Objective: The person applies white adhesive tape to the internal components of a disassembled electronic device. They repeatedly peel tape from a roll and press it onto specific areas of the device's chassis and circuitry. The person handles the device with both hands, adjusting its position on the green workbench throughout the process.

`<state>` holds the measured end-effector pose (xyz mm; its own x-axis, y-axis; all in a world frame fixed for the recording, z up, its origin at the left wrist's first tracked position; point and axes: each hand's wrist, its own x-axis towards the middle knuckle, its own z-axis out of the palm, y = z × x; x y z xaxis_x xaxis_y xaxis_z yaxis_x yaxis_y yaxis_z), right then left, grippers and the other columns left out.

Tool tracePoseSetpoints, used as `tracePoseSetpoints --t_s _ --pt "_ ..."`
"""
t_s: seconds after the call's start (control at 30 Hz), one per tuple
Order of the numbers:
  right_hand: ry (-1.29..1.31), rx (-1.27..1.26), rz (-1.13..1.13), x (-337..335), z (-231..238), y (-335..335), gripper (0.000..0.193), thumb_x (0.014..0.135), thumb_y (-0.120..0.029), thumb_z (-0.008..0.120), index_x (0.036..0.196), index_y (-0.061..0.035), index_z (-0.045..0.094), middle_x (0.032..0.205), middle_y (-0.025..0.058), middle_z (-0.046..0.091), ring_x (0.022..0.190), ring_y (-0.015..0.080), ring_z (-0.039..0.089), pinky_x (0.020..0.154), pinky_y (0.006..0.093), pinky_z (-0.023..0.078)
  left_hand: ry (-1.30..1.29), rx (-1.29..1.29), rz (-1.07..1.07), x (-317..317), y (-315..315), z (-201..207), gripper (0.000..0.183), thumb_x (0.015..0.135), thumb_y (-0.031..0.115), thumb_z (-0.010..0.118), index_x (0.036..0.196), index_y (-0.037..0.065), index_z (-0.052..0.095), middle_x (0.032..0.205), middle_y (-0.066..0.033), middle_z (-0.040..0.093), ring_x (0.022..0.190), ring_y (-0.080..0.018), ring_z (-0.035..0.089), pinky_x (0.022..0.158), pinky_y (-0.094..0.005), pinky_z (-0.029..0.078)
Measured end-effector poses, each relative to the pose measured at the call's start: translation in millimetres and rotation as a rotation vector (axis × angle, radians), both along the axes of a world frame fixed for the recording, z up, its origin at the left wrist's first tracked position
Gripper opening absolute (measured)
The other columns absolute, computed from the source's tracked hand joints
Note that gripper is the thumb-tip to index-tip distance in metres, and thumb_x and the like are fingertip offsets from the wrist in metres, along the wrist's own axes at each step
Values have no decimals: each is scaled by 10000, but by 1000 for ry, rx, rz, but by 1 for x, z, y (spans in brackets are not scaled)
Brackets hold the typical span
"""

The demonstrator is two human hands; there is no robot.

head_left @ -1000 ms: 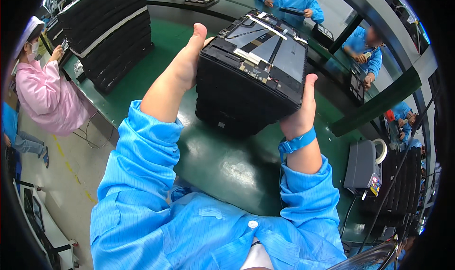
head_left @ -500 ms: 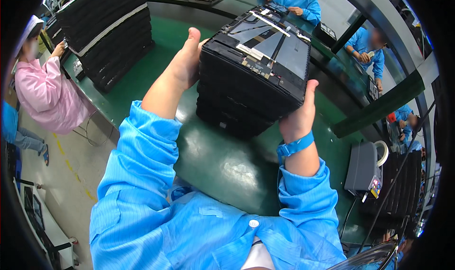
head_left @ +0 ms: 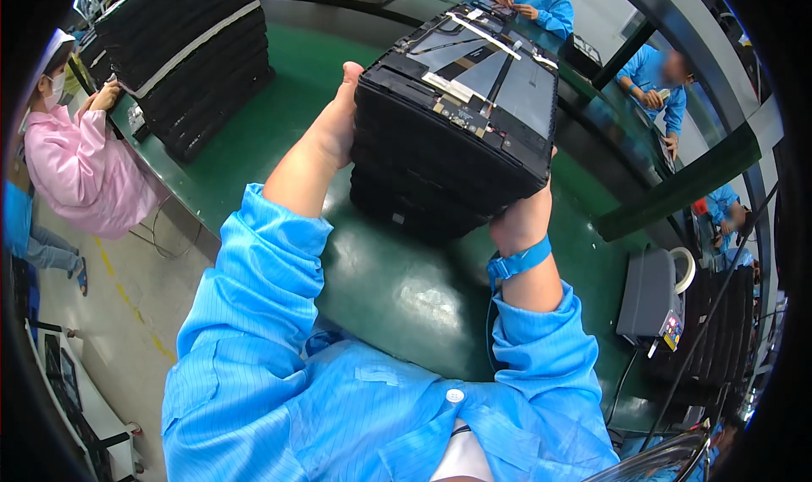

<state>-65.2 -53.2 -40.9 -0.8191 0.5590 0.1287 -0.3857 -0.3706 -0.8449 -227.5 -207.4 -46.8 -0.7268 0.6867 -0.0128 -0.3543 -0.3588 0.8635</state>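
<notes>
A tall stack of black trays (head_left: 423,165) is in front of me over the green table (head_left: 397,321). On its top lies an opened flat electronic device (head_left: 516,89) with a grey panel, dark ribbon cables, pale tape strips and a small circuit board at the near edge. My left hand (head_left: 337,125) grips the stack's left side, thumb up along the edge. My right hand (head_left: 523,218), with a blue strap at the wrist, holds the right side from below. Its thumb tip shows at the corner, and the other fingers are hidden. Whether the stack touches the table cannot be seen.
Another tall stack of black trays (head_left: 186,59) stands at the far left. A grey tape dispenser (head_left: 647,300) sits at the right. A dark green bar (head_left: 681,186) crosses the right side. Several co-workers are around, one in a pink coat (head_left: 85,161).
My right hand has slid a little lower and further under the stack, so less of its thumb shows. My left hand has dipped slightly. The stack's top has tilted a little.
</notes>
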Motion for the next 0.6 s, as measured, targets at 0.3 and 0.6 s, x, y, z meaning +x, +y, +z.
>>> tracePoseSetpoints --t_s 0.3,0.6 --pt "3 5 -25 -4 -17 1 641 980 -571 302 1287 -47 506 1236 96 575 1144 218 534 996 343 406 64 -26 -61 -17 2 -19 900 817 801 298 1392 126 451 1385 -98 486 1288 -253 427 1057 -402 345" --pt "13 43 -47 -10 -29 12 628 978 -566 324 1276 -47 517 1225 93 583 1117 210 551 976 336 427 -9 -111 -27 -19 11 -11 889 826 795 280 1385 129 461 1379 -99 494 1273 -256 447 1042 -408 368"
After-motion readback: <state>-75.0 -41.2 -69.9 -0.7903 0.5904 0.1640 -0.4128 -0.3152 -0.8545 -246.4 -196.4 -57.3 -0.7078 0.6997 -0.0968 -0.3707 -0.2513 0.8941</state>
